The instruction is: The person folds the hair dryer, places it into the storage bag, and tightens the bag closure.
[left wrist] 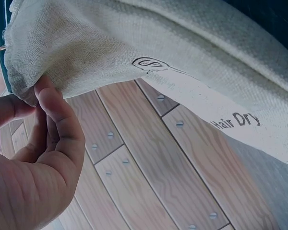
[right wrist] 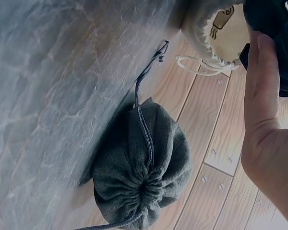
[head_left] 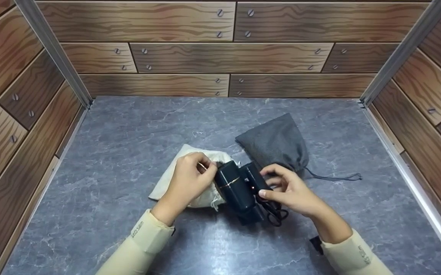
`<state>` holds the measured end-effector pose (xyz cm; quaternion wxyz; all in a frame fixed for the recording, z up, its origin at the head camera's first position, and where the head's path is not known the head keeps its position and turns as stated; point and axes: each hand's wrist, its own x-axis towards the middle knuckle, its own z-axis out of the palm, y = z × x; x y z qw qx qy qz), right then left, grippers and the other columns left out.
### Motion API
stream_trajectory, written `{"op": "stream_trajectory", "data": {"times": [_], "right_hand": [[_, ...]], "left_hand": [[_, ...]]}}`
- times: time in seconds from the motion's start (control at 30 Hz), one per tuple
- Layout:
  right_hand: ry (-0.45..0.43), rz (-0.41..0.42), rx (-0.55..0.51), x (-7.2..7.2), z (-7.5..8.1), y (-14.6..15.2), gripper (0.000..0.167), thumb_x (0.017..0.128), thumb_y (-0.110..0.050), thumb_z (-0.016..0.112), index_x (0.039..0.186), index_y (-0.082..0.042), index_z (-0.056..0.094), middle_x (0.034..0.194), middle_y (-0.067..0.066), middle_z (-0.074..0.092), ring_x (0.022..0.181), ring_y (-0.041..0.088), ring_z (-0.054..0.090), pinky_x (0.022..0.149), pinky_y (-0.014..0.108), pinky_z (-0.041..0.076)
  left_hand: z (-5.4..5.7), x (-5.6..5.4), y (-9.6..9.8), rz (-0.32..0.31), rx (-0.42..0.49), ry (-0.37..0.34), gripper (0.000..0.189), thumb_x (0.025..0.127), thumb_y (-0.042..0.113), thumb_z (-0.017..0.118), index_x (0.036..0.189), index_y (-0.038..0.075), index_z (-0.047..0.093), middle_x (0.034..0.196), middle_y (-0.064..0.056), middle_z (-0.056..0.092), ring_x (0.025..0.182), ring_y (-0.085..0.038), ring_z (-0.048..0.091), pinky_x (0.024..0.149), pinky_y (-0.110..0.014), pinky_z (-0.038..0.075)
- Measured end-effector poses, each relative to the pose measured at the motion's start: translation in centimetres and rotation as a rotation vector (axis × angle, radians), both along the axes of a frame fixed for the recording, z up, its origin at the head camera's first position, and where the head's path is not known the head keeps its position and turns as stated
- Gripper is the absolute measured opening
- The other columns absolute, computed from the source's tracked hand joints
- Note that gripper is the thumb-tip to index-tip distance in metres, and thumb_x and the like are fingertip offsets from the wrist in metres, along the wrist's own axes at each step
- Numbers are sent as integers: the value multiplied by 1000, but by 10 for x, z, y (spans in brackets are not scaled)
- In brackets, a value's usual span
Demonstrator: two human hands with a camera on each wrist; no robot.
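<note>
A dark teal hair dryer with a thin gold band lies over the mouth of a cream cloth drawstring bag. My right hand holds the dryer by its folded handle, with the black cord looped beside it. With thumb and fingertips my left hand pinches the bag's rim next to the dryer. In the left wrist view the bag's cloth is pulled up into a fold at those fingers, and "Hair Dry" is printed on it. The dryer partly covers the bag's opening.
Behind the right hand a closed dark grey drawstring pouch lies on the grey marbled table, its cord trailing right. Wood-patterned walls stand at the back and sides, with metal posts in the corners.
</note>
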<state>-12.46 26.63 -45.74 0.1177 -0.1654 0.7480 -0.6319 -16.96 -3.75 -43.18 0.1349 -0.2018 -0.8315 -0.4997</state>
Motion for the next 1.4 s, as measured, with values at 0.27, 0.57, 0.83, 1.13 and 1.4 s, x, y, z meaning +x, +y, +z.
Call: {"op": "stream_trajectory", "data": {"times": [0.27,0.57,0.83,1.13,1.4], "right_hand": [[52,-50,83,1,2,-5,47,90,-5,82,130,-4,58,116,20,67,93,19,76,77,35,66],[157,-135,231,4,7,-10,46,89,-12,85,130,-10,63,126,14,66,103,16,72,84,31,59],[223,-140,326,6,10,-18,47,88,-17,87,129,-19,65,117,8,75,101,20,73,76,30,60],[297,-116,420,6,14,-29,45,90,-23,86,130,-24,66,109,5,80,92,18,77,77,34,62],[375,-108,521,7,21,-42,44,91,-26,85,131,-25,68,110,9,81,78,11,76,72,29,61]], "left_hand": [[-1,0,2,4,-19,12,14,87,7,72,74,11,70,69,4,66,59,-7,60,56,-21,51],[0,1,6,-9,-15,23,14,87,7,73,74,10,70,68,3,66,58,-7,58,56,-22,50],[3,1,10,-33,10,37,14,87,4,71,74,9,70,69,1,67,60,-9,58,57,-22,50],[3,2,15,-42,8,57,14,87,4,71,75,9,69,68,3,63,61,-9,56,57,-20,47],[4,4,20,-73,21,47,14,90,5,71,77,10,69,71,3,64,60,-6,55,55,-20,47]]}}
